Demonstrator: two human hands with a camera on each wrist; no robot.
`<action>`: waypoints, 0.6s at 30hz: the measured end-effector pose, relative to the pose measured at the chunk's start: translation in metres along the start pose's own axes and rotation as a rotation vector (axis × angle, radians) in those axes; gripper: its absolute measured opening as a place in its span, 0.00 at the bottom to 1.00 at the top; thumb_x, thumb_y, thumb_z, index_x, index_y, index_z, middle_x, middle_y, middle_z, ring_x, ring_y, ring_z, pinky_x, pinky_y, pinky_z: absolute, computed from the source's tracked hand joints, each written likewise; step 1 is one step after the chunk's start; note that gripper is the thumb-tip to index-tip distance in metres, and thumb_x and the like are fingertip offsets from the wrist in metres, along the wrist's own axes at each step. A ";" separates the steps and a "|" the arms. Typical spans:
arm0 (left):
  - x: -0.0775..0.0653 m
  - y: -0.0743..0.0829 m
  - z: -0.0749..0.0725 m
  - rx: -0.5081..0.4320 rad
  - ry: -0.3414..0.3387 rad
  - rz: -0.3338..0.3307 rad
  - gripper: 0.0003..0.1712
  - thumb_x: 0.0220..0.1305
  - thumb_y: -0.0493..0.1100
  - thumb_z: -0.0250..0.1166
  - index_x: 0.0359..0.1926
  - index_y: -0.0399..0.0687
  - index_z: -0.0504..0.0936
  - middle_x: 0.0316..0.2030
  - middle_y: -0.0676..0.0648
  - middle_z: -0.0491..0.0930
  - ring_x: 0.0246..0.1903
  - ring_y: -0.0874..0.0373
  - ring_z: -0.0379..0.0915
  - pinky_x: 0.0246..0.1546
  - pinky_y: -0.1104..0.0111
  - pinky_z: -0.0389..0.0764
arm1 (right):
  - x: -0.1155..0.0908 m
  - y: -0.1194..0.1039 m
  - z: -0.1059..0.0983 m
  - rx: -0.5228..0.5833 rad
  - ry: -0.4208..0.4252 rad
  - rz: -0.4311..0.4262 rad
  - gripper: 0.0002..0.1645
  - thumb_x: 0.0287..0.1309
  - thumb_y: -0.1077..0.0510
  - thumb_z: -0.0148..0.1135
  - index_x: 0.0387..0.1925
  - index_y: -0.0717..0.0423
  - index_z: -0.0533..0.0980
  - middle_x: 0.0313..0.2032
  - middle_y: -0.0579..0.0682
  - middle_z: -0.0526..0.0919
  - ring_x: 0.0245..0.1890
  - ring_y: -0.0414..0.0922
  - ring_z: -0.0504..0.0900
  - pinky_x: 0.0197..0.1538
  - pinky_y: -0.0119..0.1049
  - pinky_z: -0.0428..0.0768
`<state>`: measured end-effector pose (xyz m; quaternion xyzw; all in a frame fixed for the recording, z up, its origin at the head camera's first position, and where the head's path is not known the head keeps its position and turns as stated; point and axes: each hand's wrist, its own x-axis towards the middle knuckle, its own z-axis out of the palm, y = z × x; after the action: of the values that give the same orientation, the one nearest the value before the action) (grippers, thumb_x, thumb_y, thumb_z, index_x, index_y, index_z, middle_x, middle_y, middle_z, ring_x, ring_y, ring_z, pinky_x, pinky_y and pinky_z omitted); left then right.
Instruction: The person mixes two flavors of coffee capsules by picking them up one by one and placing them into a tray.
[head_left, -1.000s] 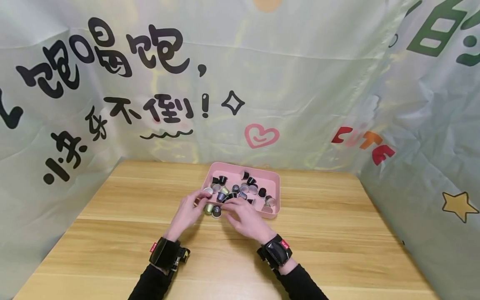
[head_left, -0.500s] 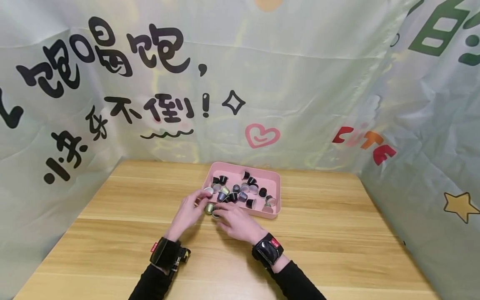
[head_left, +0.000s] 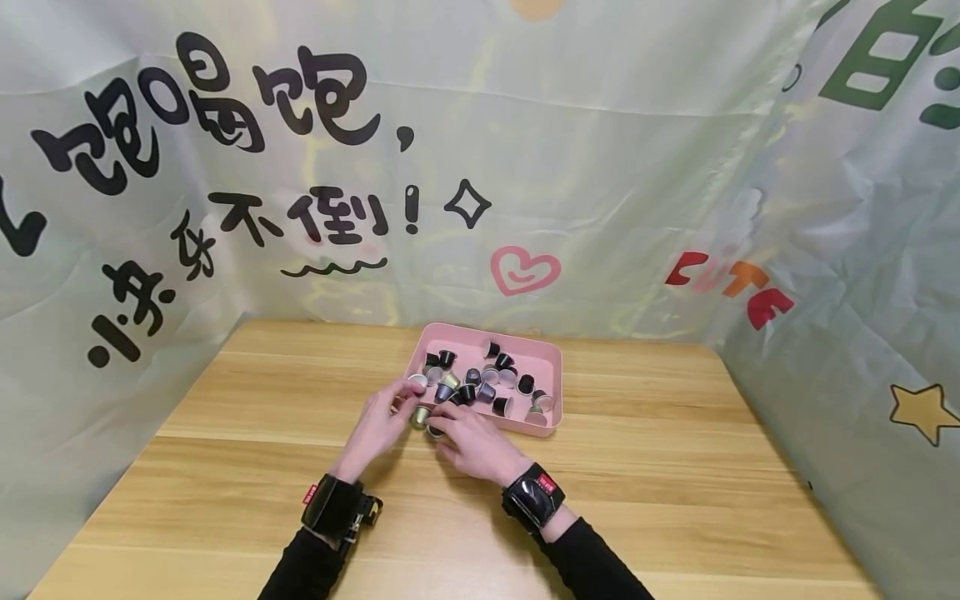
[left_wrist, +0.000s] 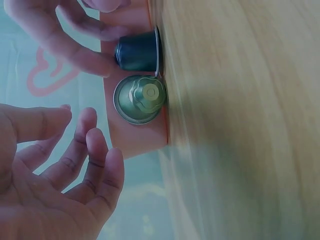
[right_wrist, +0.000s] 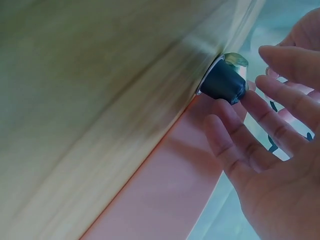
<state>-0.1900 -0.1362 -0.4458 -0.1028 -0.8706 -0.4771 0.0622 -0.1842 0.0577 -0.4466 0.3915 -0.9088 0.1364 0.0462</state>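
Observation:
Two coffee capsules stand on the table against the near side of a pink tray [head_left: 553,379]: a green-gold capsule [left_wrist: 142,100] and a dark capsule [right_wrist: 220,82]. My right hand [head_left: 480,442] is over the dark one, its loosely bent fingertips touching the capsule's narrow top in the right wrist view. At the tray's near left corner is my left hand [head_left: 378,427], fingers gently bent. In the left wrist view nothing shows between its thumb and fingers. A white-lidded capsule [head_left: 417,381] lies by its fingertips in the head view; whether they touch it I cannot tell.
Inside the tray lie several more capsules, such as a black capsule [head_left: 526,384] on the right. The wooden table [head_left: 637,483] reaches back to a printed cloth curtain [head_left: 600,183], which also hangs along both sides.
My right hand has shifted left and now partly covers the dark capsule in the head view. A black capsule in the tray has come into fuller view. My left hand stays put.

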 end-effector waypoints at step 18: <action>0.001 -0.002 0.001 -0.009 -0.003 -0.009 0.13 0.69 0.32 0.59 0.53 0.42 0.81 0.46 0.40 0.84 0.42 0.49 0.81 0.39 0.65 0.81 | -0.008 0.005 -0.002 0.000 -0.059 0.003 0.08 0.52 0.62 0.73 0.36 0.50 0.86 0.40 0.45 0.83 0.40 0.41 0.82 0.47 0.30 0.83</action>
<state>-0.1914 -0.1368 -0.4477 -0.1001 -0.8691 -0.4809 0.0581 -0.1824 0.0666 -0.4475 0.3940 -0.9104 0.1248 0.0191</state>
